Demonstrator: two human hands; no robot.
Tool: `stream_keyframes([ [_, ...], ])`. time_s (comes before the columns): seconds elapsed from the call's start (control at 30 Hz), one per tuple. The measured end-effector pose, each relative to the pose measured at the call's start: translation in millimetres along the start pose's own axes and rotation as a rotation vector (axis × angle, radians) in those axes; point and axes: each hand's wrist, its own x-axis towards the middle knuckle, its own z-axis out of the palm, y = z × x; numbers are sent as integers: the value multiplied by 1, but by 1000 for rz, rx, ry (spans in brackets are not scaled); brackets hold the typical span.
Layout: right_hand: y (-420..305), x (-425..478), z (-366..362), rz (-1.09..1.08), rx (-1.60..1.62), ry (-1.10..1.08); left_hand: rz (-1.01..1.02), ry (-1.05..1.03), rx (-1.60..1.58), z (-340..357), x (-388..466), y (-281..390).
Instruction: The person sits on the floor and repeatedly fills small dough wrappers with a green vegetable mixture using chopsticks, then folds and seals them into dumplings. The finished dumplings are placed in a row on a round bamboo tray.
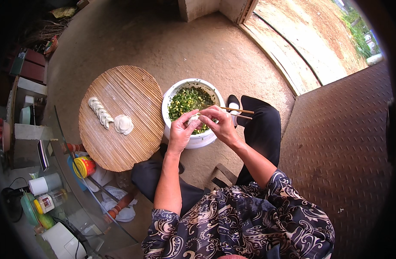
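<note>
Between both hands, above the near side of a white bowl (220, 97), is a small dough dumpling (193, 119). My left hand (181, 129) pinches its left side, and the fingertips of my right hand (219, 122) press its right edge. Chopped green and yellow filling (188, 100) lies in the bowl. A pair of chopsticks (240, 110) rests across the bowl's right rim, partly hidden by my right hand. On the round ridged board (133, 87) to the left, a row of folded dumplings (99, 110) overlaps beside a stack of round dough wrappers (124, 124).
A glass-topped table (97, 223) at the lower left holds a jar with a yellow lid (44, 204) and a white appliance (63, 241). Under its edge sits a yellow and red tin (84, 166). A textured metal door (337, 139) stands at the right, by the doorway.
</note>
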Motion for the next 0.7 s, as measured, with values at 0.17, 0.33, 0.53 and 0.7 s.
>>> stream_keyframes([
  [0.17, 7, -1, 2, -122, -48, 27, -9, 8, -18, 1, 0, 0],
  [0.33, 13, -2, 5, -279, -182, 62, -16, 19, -24, 3, 0, 1],
  [0.53, 2, -3, 0, -219, -138, 82, -2, 33, 2, -1, -1, -1],
  [0.7, -5, 3, 1, -242, -107, -16, 9, 24, -16, -1, 1, -6],
])
